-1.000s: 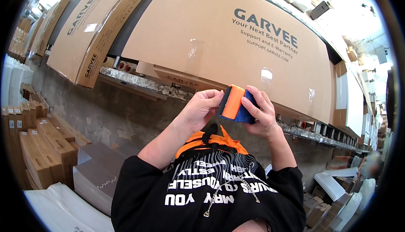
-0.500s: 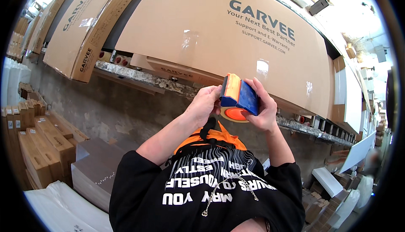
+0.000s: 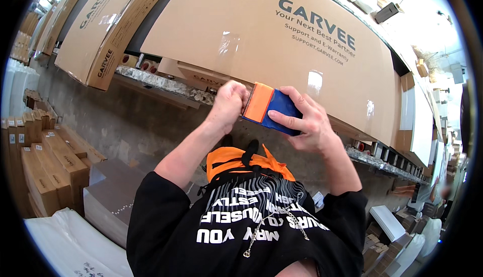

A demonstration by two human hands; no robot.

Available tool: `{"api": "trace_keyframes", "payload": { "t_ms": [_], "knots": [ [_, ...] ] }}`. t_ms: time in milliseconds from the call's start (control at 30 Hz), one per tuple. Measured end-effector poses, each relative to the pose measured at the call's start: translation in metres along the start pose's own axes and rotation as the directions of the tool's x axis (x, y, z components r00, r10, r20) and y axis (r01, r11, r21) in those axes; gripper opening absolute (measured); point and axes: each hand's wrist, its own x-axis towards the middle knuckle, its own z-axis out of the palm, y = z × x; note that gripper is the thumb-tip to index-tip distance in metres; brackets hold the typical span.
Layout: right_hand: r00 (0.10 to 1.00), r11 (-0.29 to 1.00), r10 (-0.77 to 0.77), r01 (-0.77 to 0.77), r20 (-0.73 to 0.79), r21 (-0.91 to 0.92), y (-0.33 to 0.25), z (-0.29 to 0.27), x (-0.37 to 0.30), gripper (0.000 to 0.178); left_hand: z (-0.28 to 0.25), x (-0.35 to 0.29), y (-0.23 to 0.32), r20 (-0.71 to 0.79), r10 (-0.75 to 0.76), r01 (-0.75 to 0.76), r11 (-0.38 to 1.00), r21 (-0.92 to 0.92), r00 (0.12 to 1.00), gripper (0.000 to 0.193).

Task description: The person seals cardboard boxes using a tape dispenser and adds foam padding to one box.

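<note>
Concrete floor (image 3: 171, 131) ran below the conveyor's edge rail (image 3: 166, 86); above it lay one large carton (image 3: 211, 35) and, to its left, one narrower carton (image 3: 108, 12). I counted one blue-and-orange tape dispenser (image 3: 270, 107), held out before the large carton and clamped in the right hand (image 3: 308, 123). Half a second earlier it had tilted to bare its roll; now its orange plate (image 3: 258, 103) faced up, leaving the roll hidden and the toothed edge (image 3: 246, 109) plain beside the left hand (image 3: 229, 105). That one was curled, though whether it pinched tape I couldn't tell.
</note>
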Motion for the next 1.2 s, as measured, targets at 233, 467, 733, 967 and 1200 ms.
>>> {"api": "trace_keyframes", "payload": {
  "t_ms": [233, 467, 733, 967, 1200],
  "knots": [
    [0.994, 0.985, -0.008, 0.026, 0.107, -0.17, 0.007, -0.042, 0.008, 0.061, -0.149, 0.046, 0.028, -0.343, 0.66, -0.362, 0.692, 0.624, 0.669, 0.012],
    [0.957, 0.948, 0.096, -0.004, 0.273, -0.318, 0.003, -0.001, 0.037, 0.055, -0.17, 0.082, 0.023, -0.154, 0.796, -0.152, 0.295, 0.943, 0.586, 0.011],
    [0.859, 0.909, 0.25, -0.048, 0.447, -0.414, 0.018, 0.025, 0.072, 0.056, -0.173, 0.085, 0.003, -0.186, 0.755, -0.058, 0.284, 0.957, 0.628, 0.011],
    [0.829, 0.866, 0.267, 0.018, 0.492, -0.5, 0.013, 0.033, 0.082, 0.061, -0.168, 0.093, -0.017, -0.393, 0.722, -0.01, 0.484, 0.875, 0.569, 0.011],
    [0.801, 0.888, 0.274, 0.002, 0.532, -0.46, 0.015, 0.031, 0.086, 0.055, -0.162, 0.096, 0.018, -0.326, 0.785, 0.014, 0.375, 0.927, 0.526, 0.008]
  ]
}}
